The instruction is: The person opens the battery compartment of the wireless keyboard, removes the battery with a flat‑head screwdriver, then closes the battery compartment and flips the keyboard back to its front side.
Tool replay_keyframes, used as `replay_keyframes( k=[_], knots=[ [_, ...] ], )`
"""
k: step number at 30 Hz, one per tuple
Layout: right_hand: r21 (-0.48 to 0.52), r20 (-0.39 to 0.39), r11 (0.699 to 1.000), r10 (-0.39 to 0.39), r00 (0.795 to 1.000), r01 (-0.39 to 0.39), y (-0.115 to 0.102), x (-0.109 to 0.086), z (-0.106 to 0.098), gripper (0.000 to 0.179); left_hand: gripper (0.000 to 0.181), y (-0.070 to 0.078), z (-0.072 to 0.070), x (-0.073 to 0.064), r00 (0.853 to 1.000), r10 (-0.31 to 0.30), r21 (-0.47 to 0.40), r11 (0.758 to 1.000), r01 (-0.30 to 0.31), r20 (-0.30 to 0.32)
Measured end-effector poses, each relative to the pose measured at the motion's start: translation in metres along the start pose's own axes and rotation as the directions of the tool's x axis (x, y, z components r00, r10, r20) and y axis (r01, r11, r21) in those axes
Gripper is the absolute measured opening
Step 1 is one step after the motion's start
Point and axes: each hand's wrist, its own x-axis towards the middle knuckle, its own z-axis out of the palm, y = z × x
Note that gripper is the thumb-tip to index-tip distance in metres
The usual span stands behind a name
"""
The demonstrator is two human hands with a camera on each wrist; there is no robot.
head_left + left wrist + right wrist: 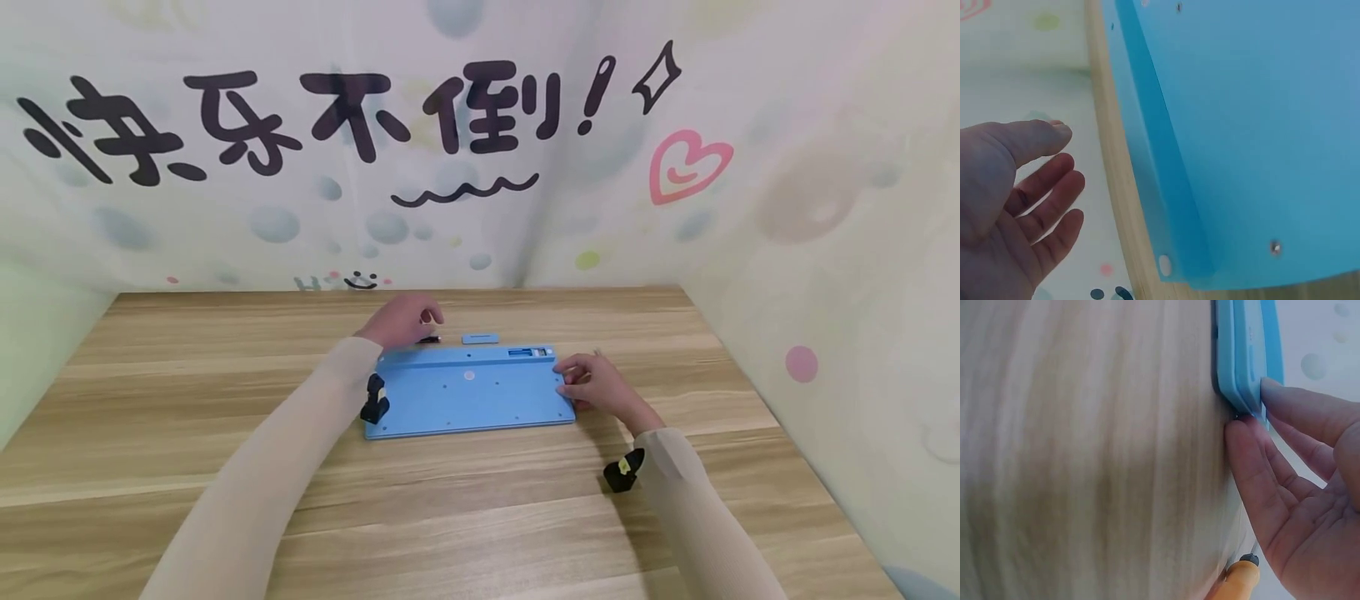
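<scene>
A blue keyboard (465, 404) lies underside up between the two hands, its raised strip along the edge away from the person. The uncovered battery compartment (520, 352) sits in that strip, nearer the right hand (598, 387); the keyboard is probably turned over so that this recess faces up. The right hand grips the keyboard's near-side corner region at its right end, thumb on the upturned face and fingers at the rim below, which likely keeps it from sliding.

The left hand (400, 322) is just past the far left corner, thumb and fingers loosely bent with a narrow gap, holding nothing. Close under its fingertips lies a small dark battery-like piece (431, 339). Between the hands, just beyond the keyboard, rests the blue compartment cover (480, 339), perhaps put there to stay within reach. The right wrist view also shows an orange-handled tool (1240, 580) beside the right hand, partly cut off.

The wooden tabletop (465, 517) ends shortly past the left hand, at the printed backdrop (300, 250); moving room is widest toward the person, between the forearms.
</scene>
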Motion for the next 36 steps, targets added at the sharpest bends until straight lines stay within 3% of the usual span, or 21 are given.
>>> replay_keyframes(
  k=[7, 14, 21, 27, 36],
  knots=[
    [-0.009, -0.002, 1.0, -0.014, 1.0, 0.014, 0.0, -0.001, -0.001, 0.028, 0.018, 0.019, -0.002, -0.017, 0.998, -0.062, -0.059, 0.996, 0.06, -0.018],
    [0.001, -0.006, 1.0, -0.004, 1.0, 0.004, 0.001, -0.002, 0.0, 0.028, 0.016, 0.032, 0.012, -0.026, 0.993, -0.121, -0.129, 0.985, 0.118, -0.014],
    [0.013, -0.007, 1.0, -0.008, 1.0, 0.008, 0.002, -0.001, 0.001, 0.028, 0.016, 0.034, 0.03, -0.03, 0.982, -0.177, -0.236, 0.959, 0.156, -0.069],
    [0.012, -0.006, 1.0, -0.022, 1.0, 0.022, 0.002, -0.001, 0.002, 0.029, 0.015, 0.03, 0.04, -0.029, 0.976, -0.191, -0.254, 0.954, 0.16, -0.105],
    [0.01, -0.001, 1.0, -0.004, 1.0, 0.004, 0.0, -0.001, 0.0, 0.029, 0.015, 0.03, 0.042, -0.029, 0.97, -0.232, -0.257, 0.944, 0.205, -0.078]
  ],
)
